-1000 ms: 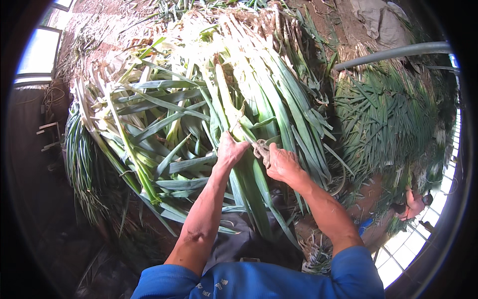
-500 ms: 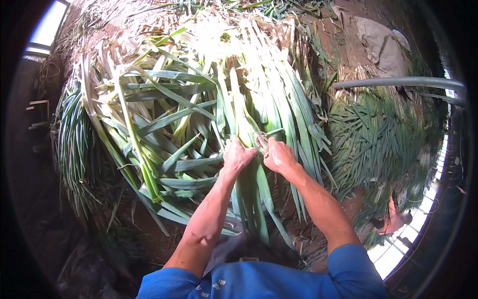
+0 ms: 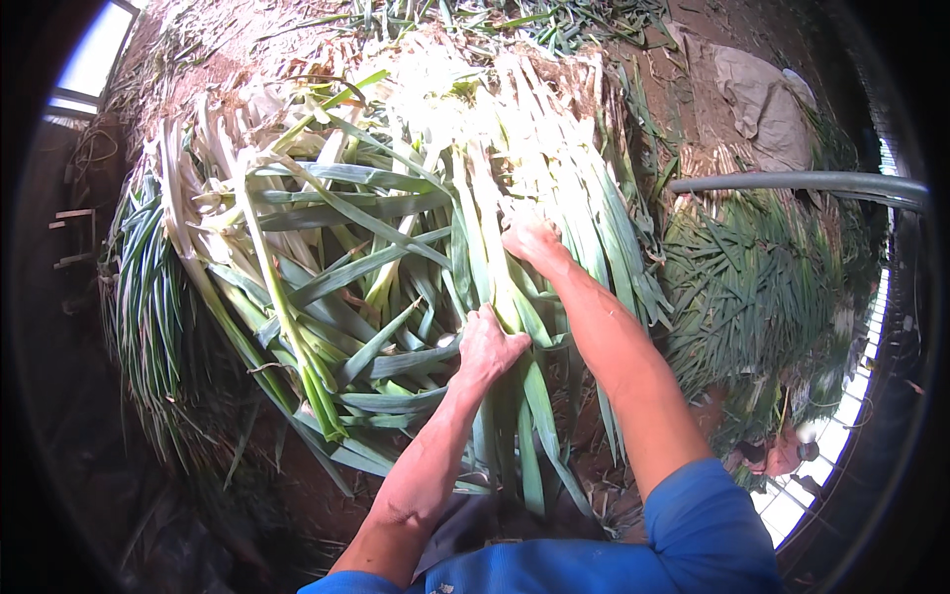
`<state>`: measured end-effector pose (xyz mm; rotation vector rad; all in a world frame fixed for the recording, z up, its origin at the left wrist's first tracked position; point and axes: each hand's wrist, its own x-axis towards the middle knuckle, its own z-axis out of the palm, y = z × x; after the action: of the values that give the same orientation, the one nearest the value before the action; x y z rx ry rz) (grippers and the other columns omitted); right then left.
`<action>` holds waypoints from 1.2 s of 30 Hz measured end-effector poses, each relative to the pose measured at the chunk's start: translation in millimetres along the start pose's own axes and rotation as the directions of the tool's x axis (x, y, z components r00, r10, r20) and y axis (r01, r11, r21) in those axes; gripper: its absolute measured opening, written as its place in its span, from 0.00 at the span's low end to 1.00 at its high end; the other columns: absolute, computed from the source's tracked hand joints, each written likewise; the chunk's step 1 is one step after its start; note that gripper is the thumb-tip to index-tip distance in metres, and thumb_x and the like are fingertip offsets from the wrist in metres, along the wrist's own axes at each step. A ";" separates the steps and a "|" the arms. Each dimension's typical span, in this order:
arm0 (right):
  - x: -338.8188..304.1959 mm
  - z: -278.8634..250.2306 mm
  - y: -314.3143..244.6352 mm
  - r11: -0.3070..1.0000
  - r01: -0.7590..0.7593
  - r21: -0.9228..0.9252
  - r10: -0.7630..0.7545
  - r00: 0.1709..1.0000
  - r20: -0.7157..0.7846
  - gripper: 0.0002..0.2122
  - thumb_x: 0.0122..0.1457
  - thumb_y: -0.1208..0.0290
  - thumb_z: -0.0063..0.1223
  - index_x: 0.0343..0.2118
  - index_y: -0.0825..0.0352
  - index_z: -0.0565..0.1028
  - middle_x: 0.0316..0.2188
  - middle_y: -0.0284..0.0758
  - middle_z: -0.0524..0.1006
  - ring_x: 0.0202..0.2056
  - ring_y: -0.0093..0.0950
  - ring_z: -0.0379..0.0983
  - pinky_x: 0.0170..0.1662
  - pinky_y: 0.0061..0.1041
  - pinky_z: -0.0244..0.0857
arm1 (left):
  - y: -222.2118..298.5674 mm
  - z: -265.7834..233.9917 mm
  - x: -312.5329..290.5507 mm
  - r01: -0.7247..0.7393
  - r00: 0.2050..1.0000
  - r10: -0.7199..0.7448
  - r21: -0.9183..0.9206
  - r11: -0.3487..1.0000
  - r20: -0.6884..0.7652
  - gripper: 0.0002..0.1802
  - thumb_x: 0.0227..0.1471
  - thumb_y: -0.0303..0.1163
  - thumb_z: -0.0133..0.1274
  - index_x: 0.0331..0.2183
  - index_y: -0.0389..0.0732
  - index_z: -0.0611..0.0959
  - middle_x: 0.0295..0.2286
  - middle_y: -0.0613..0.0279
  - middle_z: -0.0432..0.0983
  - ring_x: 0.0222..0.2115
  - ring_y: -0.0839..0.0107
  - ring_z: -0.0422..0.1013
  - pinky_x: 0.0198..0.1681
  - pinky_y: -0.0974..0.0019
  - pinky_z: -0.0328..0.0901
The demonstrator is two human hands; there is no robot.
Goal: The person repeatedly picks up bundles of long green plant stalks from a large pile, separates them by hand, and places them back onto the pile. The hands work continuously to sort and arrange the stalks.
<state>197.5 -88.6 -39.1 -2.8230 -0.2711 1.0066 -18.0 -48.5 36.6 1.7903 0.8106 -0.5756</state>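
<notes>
Long green onions with white stems and flat green leaves lie in a thick heap before me. My left hand (image 3: 489, 346) is closed round the green leaves of a green onion (image 3: 507, 297), near the front of the heap. Farther up and to the right, my right hand (image 3: 534, 243) is curled down among the pale stems. Its fingertips are lost in glare, so what they grip is hidden. Crossed loose leaves (image 3: 371, 208) lie left of my hands, and a row of straighter green onions (image 3: 584, 188) lies to the right.
A grey pipe (image 3: 792, 181) juts in from the right above another pile of green onions (image 3: 747, 277). A beige sack (image 3: 767, 109) lies behind it. More dark green leaves (image 3: 148, 287) hang at the left. Part of another person (image 3: 777, 455) shows at lower right.
My right hand has moved away from me, up along the stems, and a brownish bit at its fingers no longer shows. My left hand has shifted slightly nearer to me.
</notes>
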 end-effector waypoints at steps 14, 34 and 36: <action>-49.6 4.6 34.4 0.900 0.313 0.302 -0.335 0.942 0.022 0.09 0.62 0.76 0.49 0.43 0.70 0.78 0.31 0.44 0.80 0.33 0.36 0.77 0.35 0.32 0.71 | -0.7 -56.8 -34.6 -0.052 0.979 0.166 -0.640 0.766 0.119 0.45 0.39 0.34 0.63 0.60 0.29 0.71 0.51 0.51 0.76 0.53 0.65 0.71 0.61 0.63 0.64; -23.0 -24.2 168.4 0.989 -0.136 0.054 0.142 0.982 -0.128 0.20 0.64 0.59 0.49 0.53 0.67 0.66 0.41 0.57 0.81 0.47 0.57 0.79 0.53 0.54 0.70 | -93.5 -311.6 -62.6 0.040 0.459 0.569 0.656 0.754 -0.682 0.30 0.54 0.16 0.56 0.60 0.36 0.78 0.55 0.44 0.73 0.56 0.48 0.71 0.63 0.54 0.66; -17.1 4.9 200.7 0.994 -0.097 0.045 0.106 0.949 -0.296 0.20 0.62 0.61 0.52 0.53 0.65 0.65 0.41 0.57 0.82 0.46 0.56 0.80 0.51 0.54 0.71 | -28.4 -213.1 -41.1 -0.375 0.517 0.501 0.343 0.861 -0.694 0.24 0.56 0.13 0.55 0.54 0.37 0.80 0.51 0.50 0.77 0.52 0.58 0.75 0.59 0.59 0.69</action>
<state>206.3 -287.6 -69.3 -2.9328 -0.0768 0.5789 -64.9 147.7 121.6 2.3033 0.8073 0.5608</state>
